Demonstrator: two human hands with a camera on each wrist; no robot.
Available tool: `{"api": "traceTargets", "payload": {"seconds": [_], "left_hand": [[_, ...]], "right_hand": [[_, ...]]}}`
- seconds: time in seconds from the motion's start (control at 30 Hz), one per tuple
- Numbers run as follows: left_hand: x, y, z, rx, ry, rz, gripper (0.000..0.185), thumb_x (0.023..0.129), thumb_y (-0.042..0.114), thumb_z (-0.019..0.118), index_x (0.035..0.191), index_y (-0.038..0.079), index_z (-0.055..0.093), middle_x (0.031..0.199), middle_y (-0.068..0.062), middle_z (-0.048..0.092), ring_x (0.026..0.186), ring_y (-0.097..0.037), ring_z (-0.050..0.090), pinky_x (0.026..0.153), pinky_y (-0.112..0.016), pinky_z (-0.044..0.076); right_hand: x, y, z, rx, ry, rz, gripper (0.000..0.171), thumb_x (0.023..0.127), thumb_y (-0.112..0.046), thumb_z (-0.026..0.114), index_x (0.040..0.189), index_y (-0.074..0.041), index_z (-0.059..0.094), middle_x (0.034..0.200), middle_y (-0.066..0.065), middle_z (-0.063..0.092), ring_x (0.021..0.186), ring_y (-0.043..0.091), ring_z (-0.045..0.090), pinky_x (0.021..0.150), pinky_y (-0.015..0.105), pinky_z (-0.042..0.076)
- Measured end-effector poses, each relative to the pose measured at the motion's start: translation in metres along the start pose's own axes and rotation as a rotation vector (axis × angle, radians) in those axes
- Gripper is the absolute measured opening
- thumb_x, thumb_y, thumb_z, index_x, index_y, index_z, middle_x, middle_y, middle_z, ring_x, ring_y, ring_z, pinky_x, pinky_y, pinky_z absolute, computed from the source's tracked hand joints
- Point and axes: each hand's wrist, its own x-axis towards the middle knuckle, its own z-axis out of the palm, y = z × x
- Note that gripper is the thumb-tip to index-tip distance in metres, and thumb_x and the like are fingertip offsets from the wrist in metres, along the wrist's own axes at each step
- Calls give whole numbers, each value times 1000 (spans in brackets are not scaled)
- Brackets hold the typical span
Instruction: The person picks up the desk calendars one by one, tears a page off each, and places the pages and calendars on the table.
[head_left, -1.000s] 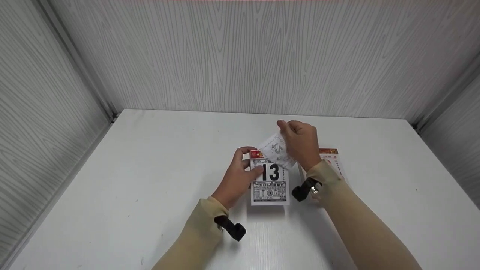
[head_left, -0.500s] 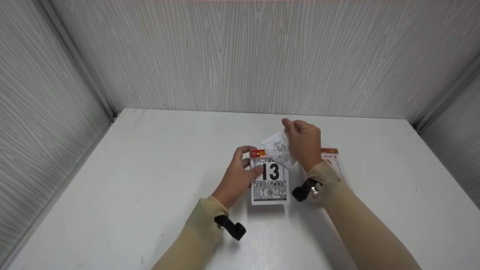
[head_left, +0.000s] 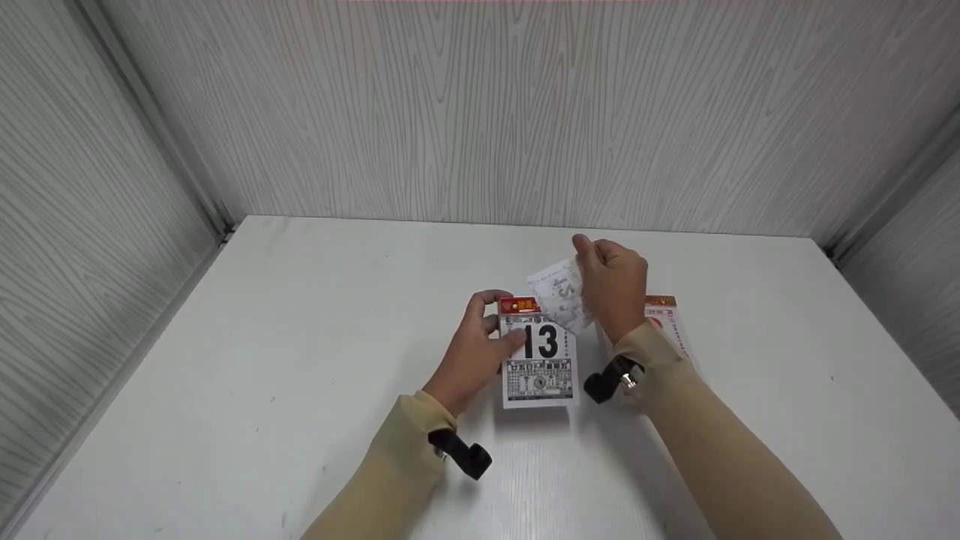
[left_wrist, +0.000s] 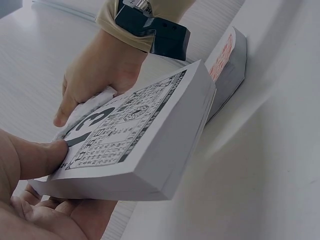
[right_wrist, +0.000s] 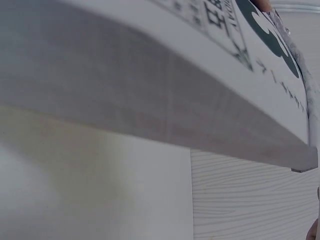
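In the head view, white panels (head_left: 480, 112) with grey, wavy wood grain are standing behind and beside a smooth white desk (head_left: 337, 300) flecked with small marks. The left hand (head_left: 476, 345) is grasping a tear-off calendar (head_left: 540, 381) by its left side, over the desk. The right hand (head_left: 616, 285) is pinching a thin, crumpled sheet (head_left: 559, 292), which is slanting across the calendar's upper right corner (whether it is wholly free, I cannot tell). Beige sleeves (head_left: 397, 469) are covering both forearms, and a second calendar (head_left: 667, 322) is lying partly hidden beneath the right arm. The held one is showing a bold black 13, a red and gold header and a dense printed block.

In the left wrist view, it is appearing as a thick, tilted block of stacked white paper, the left thumb pressing beside the numeral.

In the right wrist view, its blurred, faintly lined grey side is spanning the frame.
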Motion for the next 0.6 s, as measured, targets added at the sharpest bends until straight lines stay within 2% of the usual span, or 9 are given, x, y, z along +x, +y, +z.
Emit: {"api": "traceTargets", "payload": {"seconds": [0.17, 0.33, 0.5, 0.6], "left_hand": [[0, 0, 1, -5, 3, 11, 51, 102, 3, 60, 144, 18, 36, 124, -16, 66, 96, -29, 74, 78, -38, 61], [0, 0, 1, -6, -6, 11, 52, 102, 3, 60, 145, 18, 35, 124, -16, 65, 96, -29, 74, 79, -39, 61], [0, -1, 0, -4, -11, 3, 52, 103, 4, 60, 146, 18, 35, 127, -16, 64, 98, -29, 73, 79, -39, 61], [0, -1, 0, -6, -11, -1, 50, 103, 4, 59, 145, 19, 35, 127, -15, 64, 98, -29, 73, 78, -39, 61]], "right_hand": [[1, 3, -3, 0, 16, 6, 47, 103, -34, 65, 65, -6, 65, 49, -3, 39, 46, 11, 33, 48, 25, 26], [3, 6, -7, 1, 26, 36, 48, 104, -37, 64, 64, -9, 62, 49, -4, 40, 45, 10, 35, 47, 25, 26], [2, 5, -8, 21, 24, 41, 55, 105, -37, 62, 59, -10, 49, 49, -4, 35, 43, 11, 30, 44, 25, 24], [2, 5, -9, 24, 23, 59, 54, 105, -37, 61, 60, -10, 49, 50, -3, 36, 44, 11, 31, 44, 24, 24]]}}
